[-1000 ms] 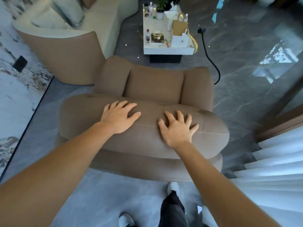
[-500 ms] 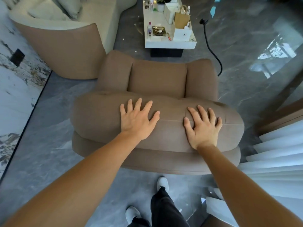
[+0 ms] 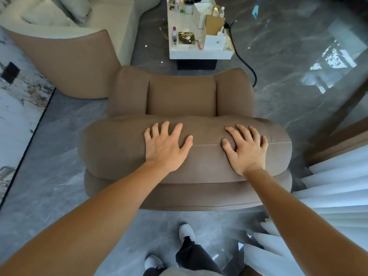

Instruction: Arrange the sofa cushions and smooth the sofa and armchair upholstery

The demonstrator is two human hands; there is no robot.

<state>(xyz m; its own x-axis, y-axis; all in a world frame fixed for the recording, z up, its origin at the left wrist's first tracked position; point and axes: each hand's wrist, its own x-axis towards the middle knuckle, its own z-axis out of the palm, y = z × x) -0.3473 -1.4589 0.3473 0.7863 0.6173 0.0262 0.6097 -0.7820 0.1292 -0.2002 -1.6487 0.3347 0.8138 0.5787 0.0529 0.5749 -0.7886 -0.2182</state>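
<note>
- The armchair [image 3: 182,108] stands mid-floor, viewed from behind, between the sofa [image 3: 65,62] and the curtain [image 3: 338,186].
- Both hands lie flat on its padded backrest [image 3: 111,148], fingers spread, holding nothing: left hand [image 3: 165,148] near the middle, right hand [image 3: 246,150] toward the right end.
- Risk: uneven pressure could push wrinkles toward the seam.
- Leaning hard might tip or slide the chair toward the desk [image 3: 199,53].
</note>
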